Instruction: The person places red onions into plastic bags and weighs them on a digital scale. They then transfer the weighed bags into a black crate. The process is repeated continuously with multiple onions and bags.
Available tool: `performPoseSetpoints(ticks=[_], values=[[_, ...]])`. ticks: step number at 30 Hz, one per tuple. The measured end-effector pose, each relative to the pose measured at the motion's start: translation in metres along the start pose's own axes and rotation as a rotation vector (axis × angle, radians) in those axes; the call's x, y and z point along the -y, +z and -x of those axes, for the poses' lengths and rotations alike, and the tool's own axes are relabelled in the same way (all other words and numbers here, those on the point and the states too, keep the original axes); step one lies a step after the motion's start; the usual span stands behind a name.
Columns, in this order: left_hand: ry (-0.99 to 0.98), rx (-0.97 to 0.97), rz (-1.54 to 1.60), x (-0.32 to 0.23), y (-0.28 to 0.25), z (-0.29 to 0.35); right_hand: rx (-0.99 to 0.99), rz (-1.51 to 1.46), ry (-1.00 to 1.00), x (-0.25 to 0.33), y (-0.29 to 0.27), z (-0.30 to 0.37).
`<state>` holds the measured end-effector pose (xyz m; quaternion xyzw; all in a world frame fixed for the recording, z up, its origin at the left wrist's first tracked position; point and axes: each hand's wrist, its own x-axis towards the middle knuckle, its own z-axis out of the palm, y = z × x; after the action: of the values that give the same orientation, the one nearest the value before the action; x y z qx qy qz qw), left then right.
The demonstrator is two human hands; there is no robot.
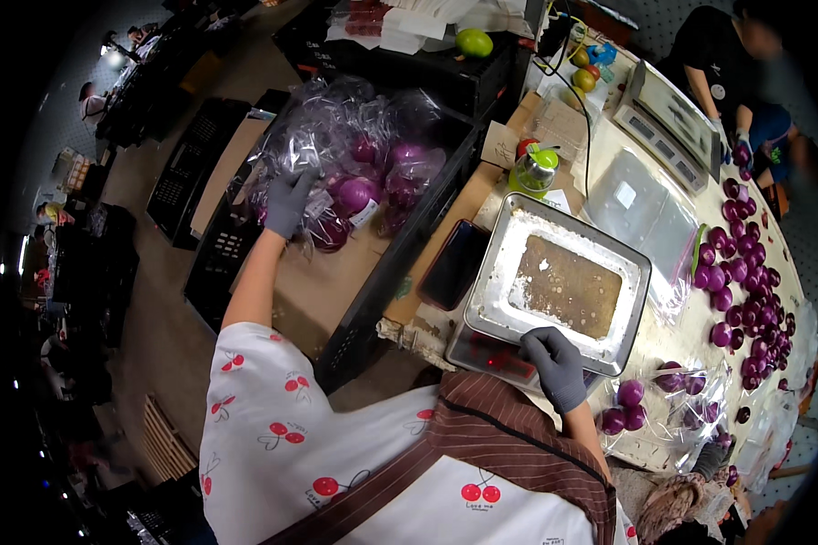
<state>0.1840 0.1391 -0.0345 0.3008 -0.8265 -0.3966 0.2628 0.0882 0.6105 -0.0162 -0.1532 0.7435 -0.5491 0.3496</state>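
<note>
My left hand (289, 202), in a grey glove, reaches into a black crate (354, 318) at the left. Its fingers close on the crumpled clear top of a plastic bag (304, 145) among several bags of red onions (356, 193). My right hand (556, 365), gloved alike, is curled at the near edge of a shallow metal tray (634, 318); I see nothing in its fingers. The tray holds no onions, and its bottom is stained brown. It rests on a scale (491, 352) with a red lit display, mostly hidden beneath it.
A dark phone (454, 263) and a green-topped bottle (534, 171) stand beside the tray. Flat clear bags (641, 209) lie right of it. Loose red onions (745, 263) spread along the table's right side. Another scale (663, 127) stands at the back, near a co-worker (713, 64).
</note>
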Motion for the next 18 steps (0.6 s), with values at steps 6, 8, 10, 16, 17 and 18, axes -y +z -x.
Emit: performPoseSetpoints(ticks=[6, 8, 10, 16, 17, 18], values=[[-0.187, -0.052, -0.438, 0.088, -0.027, -0.04, 0.049, 0.11, -0.073, 0.013, 0.004, -0.003], [-0.193, -0.022, -0.665, 0.092, -0.023, -0.046, 0.053, 0.085, -0.039, 0.008, 0.005, -0.003], [-0.117, -0.088, -0.751, 0.092, -0.017, -0.05, 0.04, 0.073, -0.032, 0.004, 0.006, -0.005], [-0.466, -0.111, 0.065, 0.108, 0.007, -0.074, 0.102, 0.13, -0.012, 0.009, 0.012, -0.01], [-0.536, -0.129, 0.361, 0.094, 0.019, -0.069, 0.105, 0.13, -0.01, 0.009, 0.013, -0.01], [-0.483, -0.127, 0.513, 0.098, 0.021, -0.064, 0.104, 0.151, -0.018, 0.009, 0.014, -0.008]])
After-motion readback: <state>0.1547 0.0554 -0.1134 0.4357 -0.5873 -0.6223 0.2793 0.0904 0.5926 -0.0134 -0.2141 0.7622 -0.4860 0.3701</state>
